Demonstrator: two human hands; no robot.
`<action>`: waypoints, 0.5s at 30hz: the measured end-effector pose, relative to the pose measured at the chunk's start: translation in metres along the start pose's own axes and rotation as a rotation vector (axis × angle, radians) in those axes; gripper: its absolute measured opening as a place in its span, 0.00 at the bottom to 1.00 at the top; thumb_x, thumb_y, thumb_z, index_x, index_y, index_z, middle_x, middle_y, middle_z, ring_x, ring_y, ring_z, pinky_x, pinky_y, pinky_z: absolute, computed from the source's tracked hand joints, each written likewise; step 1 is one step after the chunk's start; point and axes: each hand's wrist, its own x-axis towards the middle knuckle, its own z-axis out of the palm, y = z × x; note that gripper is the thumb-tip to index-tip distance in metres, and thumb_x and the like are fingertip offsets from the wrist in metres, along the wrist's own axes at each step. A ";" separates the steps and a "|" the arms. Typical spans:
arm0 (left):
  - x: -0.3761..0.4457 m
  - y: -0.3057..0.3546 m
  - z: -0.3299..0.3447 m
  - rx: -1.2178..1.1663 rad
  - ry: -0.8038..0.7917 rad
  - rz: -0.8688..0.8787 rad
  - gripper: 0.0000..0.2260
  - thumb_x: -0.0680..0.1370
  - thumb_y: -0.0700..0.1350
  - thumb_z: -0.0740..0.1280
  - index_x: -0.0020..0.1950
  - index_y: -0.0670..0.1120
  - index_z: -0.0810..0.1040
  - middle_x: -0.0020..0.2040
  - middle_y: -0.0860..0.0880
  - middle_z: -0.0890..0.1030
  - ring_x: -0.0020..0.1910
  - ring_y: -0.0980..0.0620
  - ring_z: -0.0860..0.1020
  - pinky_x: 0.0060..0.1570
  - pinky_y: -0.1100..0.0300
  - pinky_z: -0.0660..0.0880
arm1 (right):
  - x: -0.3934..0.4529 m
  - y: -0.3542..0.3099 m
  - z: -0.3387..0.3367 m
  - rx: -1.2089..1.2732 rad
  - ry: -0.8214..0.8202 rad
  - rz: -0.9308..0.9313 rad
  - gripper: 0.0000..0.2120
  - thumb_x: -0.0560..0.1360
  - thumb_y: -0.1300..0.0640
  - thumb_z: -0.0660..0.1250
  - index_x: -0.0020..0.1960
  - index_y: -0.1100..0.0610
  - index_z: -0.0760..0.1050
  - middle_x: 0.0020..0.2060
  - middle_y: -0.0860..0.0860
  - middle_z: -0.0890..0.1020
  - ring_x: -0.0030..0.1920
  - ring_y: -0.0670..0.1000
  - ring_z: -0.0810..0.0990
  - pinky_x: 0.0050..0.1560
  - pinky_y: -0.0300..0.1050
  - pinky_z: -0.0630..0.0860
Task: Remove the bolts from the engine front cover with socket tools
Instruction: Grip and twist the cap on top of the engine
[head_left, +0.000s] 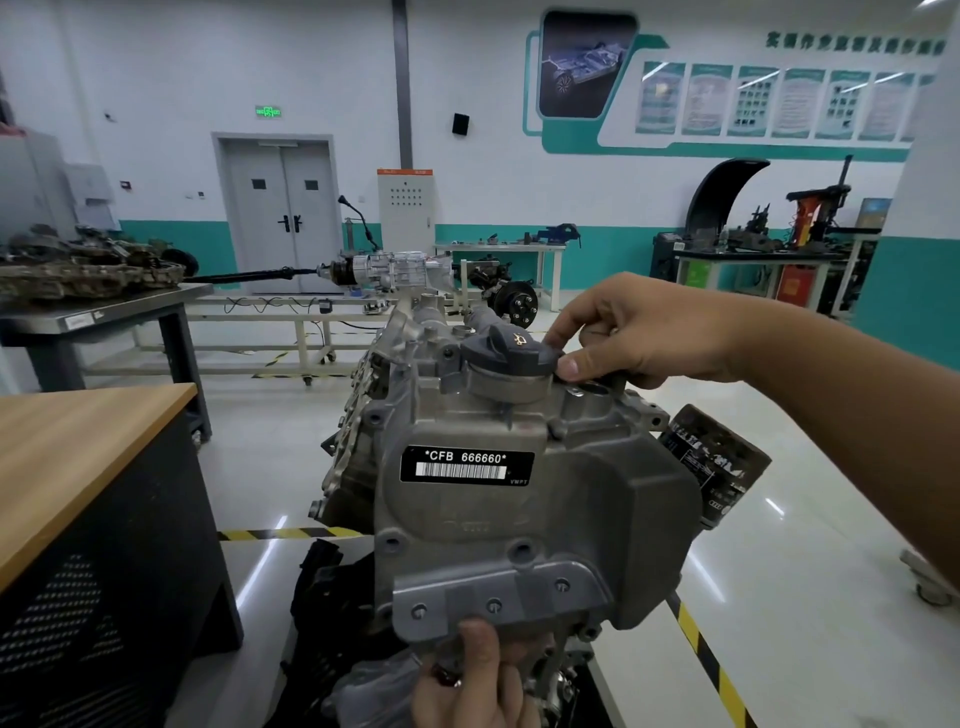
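The grey cast engine front cover (582, 499), with a black "CFB 666660" label, fills the middle of the head view. My right hand (644, 332) grips its top edge beside the dark oil filler cap (506, 349), thumb and fingers curled over the rim. At the bottom, my left hand (475, 680) holds the cover's lower flange (493, 597), thumb pressed up against its underside. Several bolt holes in the flange look empty. No socket tool is in view.
A black oil filter (719, 462) sticks out at the right of the engine. A wooden-topped workbench (78, 457) stands at the left. Yellow-black floor tape (711, 670) runs at the lower right. Tables with engine parts and a gearbox (389, 270) stand farther back.
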 end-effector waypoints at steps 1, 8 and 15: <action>0.000 0.000 -0.002 -0.005 -0.050 0.023 0.33 0.69 0.51 0.65 0.60 0.23 0.68 0.36 0.22 0.78 0.14 0.58 0.61 0.17 0.71 0.59 | -0.001 0.000 0.001 -0.002 0.015 -0.009 0.08 0.78 0.60 0.72 0.57 0.59 0.82 0.25 0.48 0.72 0.25 0.47 0.67 0.27 0.44 0.59; 0.003 0.000 -0.002 0.093 0.021 0.068 0.34 0.70 0.51 0.66 0.54 0.18 0.67 0.30 0.25 0.75 0.13 0.60 0.59 0.19 0.71 0.61 | -0.008 -0.009 0.021 -0.437 0.353 -0.072 0.06 0.74 0.49 0.76 0.45 0.50 0.81 0.25 0.44 0.76 0.26 0.40 0.73 0.31 0.41 0.64; -0.003 0.000 0.001 -0.037 -0.040 0.020 0.23 0.70 0.49 0.64 0.55 0.30 0.69 0.24 0.42 0.71 0.14 0.62 0.59 0.18 0.72 0.60 | -0.011 -0.018 0.048 -0.453 0.529 0.097 0.12 0.78 0.56 0.69 0.37 0.58 0.80 0.33 0.53 0.82 0.37 0.52 0.81 0.31 0.42 0.76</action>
